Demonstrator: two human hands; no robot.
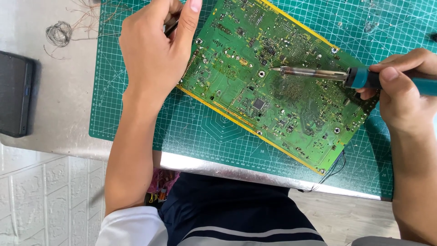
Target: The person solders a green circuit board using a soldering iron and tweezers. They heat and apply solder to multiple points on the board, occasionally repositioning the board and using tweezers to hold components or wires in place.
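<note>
Soldering iron (pixel 318 74) sits pinched in the right hand (pixel 403 89) with its tip mid circuit board (pixel 273 86), so I'd brace that wrist on the cutting mat (pixel 200 132) beneath the board while the left hand (pixel 157 50), closed on a thin dark tool at the board's left edge, steadies things.

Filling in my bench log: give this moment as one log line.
right hand: holds soldering iron, tip over circuit board | left hand: holds thin dark tool, on board edge | board lies on cutting mat
</note>
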